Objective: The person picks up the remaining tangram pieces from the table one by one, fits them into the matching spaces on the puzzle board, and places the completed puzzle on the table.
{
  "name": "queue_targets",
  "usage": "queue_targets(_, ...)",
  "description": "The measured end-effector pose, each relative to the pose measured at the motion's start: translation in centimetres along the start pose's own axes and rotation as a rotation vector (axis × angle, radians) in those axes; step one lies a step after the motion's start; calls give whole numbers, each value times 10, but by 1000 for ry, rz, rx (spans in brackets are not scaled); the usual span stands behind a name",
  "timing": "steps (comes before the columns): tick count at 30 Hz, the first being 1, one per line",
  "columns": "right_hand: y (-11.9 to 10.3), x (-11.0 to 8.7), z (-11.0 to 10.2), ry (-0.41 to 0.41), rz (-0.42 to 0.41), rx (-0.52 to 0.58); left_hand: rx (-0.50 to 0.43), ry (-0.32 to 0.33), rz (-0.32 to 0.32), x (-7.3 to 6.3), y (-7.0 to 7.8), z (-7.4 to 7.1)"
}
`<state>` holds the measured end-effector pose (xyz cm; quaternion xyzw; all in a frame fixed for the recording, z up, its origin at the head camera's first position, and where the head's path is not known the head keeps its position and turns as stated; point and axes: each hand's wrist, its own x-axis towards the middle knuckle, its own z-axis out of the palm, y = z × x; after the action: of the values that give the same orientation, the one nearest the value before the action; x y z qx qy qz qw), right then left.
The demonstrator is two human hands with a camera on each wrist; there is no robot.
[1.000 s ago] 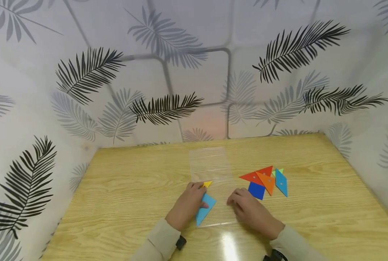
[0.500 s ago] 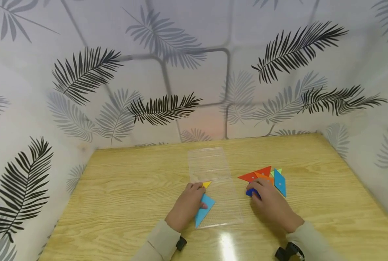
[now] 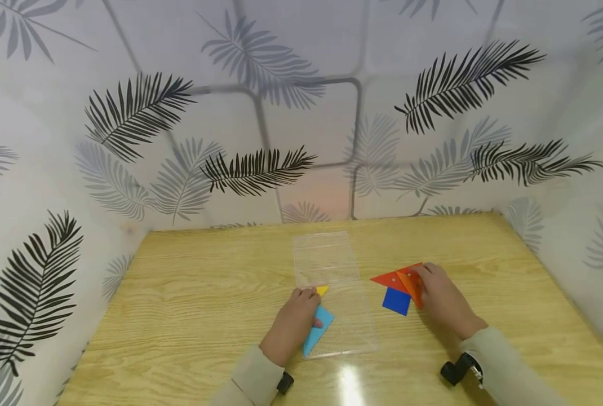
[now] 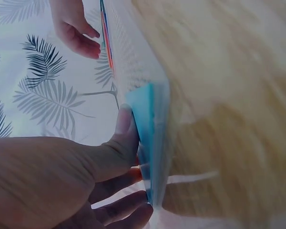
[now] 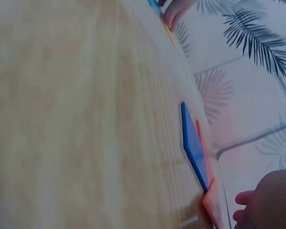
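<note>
My left hand [image 3: 292,324] rests on the pieces at the left side of a clear plastic tray [image 3: 352,327]. Its thumb lies on a light blue triangle [image 3: 323,326]; the fingers partly cover a yellow triangle [image 3: 322,290]. In the left wrist view the thumb touches the light blue triangle [image 4: 142,112] with the fingers spread along the tray's side. Over the right-hand pile is my right hand [image 3: 446,301], fingertips at the orange triangle [image 3: 412,287] and the red pieces [image 3: 390,278]. A dark blue square [image 3: 397,301] lies left of it. The medium blue parallelogram and green piece are hidden behind this hand.
The wooden table [image 3: 205,282] reaches back to a curtain [image 3: 205,129] printed with leaves. The tray's far half [image 3: 324,254] extends toward the back. Black wrist devices [image 3: 453,372] sit at both sleeves.
My right hand has moved from beside the tray to the dark blue square, then off it and right to the orange triangle. My left hand has stayed on the light blue triangle.
</note>
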<state>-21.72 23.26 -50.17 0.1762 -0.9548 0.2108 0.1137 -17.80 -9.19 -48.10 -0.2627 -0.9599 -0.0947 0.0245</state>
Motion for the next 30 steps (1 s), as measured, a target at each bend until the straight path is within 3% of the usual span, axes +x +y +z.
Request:
queue_targets(11, 21, 23, 2, -58, -178, -6, -33, 4, -46, -1, 2, 1)
queue_targets(19, 19, 34, -2, -193, -101, 42, -23, -6, -65, 1, 2, 4)
queue_targets(25, 9, 34, -4, -272, -137, -4, -43, -23, -74, 1, 3, 3)
queue_targets(30, -3, 33, -8, -315, -99, 15, -60, -13, -84, 1, 3, 4)
